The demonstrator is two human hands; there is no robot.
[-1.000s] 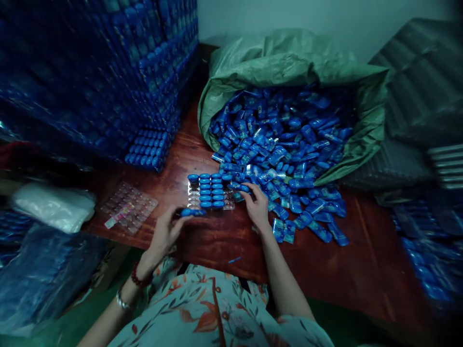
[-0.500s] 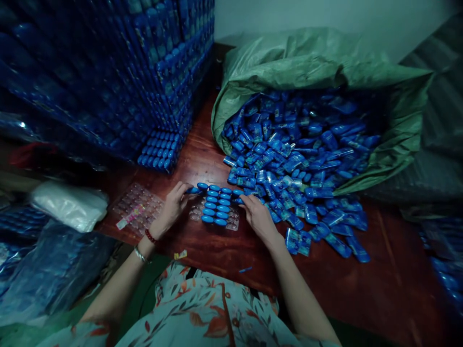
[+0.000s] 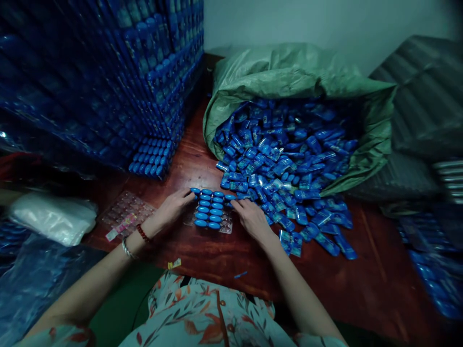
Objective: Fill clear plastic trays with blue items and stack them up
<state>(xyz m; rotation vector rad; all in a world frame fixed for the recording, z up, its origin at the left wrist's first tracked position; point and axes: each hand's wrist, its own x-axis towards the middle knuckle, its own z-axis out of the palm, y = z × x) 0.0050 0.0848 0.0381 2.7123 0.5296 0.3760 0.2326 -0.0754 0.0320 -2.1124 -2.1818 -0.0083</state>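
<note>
On the desk [image 3: 307, 277], glossy blue pieces [image 3: 203, 210] sit in rows over a clear tray [image 3: 227, 225]. I see my left hand [image 3: 173, 209] and right hand [image 3: 252, 218], fingers curled, at the far row's ends; whether they grip, I can't tell. The pieces seem light, stiff, slippery: best pinched by their ends. An open green sack [image 3: 378, 120] spills blue packs [image 3: 282, 166].

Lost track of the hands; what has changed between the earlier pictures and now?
The left hand moved from the near-left corner of the clear tray to its far-left corner, now at a blue piece. The right hand shifted left to the tray's far-right corner. Whether either let go is unclear. The green sack and second tray look unchanged.
</note>
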